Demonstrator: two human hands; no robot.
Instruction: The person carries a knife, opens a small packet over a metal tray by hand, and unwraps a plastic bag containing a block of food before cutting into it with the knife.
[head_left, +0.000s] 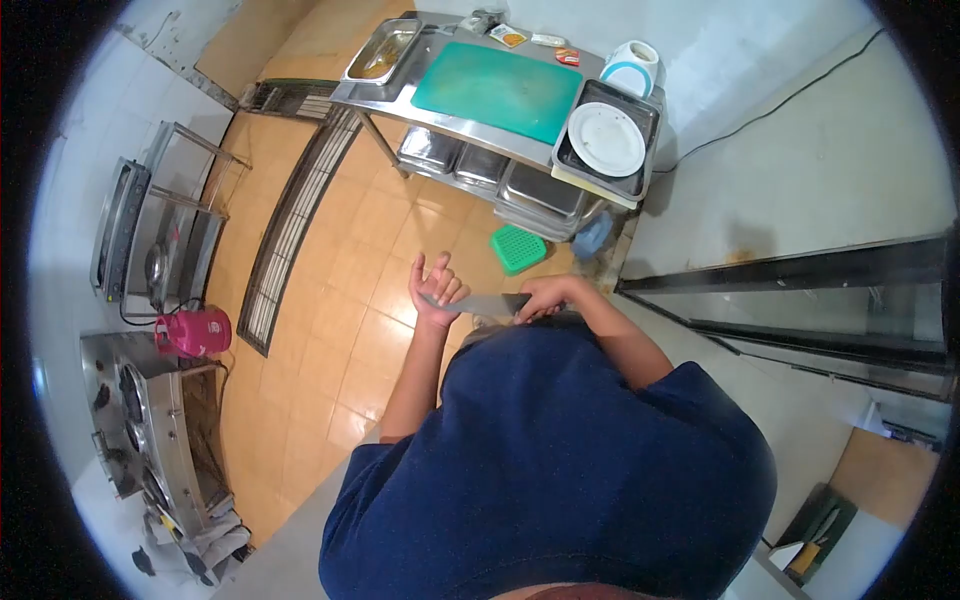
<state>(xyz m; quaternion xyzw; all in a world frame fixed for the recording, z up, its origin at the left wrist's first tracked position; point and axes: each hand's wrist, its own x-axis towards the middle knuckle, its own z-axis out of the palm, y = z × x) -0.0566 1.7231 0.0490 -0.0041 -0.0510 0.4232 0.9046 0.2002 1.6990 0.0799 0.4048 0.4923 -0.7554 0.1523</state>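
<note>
A knife (484,304) lies level in front of my body, its dark handle to the right and its blade pointing left. My right hand (547,294) is closed around the handle. At the other end, the blade tip reaches the palm side of my left hand (438,290), whose fingers are apart and slightly bent. Whether the tip touches the skin is hard to tell. Beyond my hands stands a steel table (460,122) bearing a green cutting board (497,90). A white plate (606,139) rests in a dark tray at its right end.
A green basket (518,249) sits on the tiled floor beyond my hands. To the left are a floor grate (290,225), a pink gas cylinder (196,331) and a steel stove (165,425). A steel pan (384,52) is at the table's left end.
</note>
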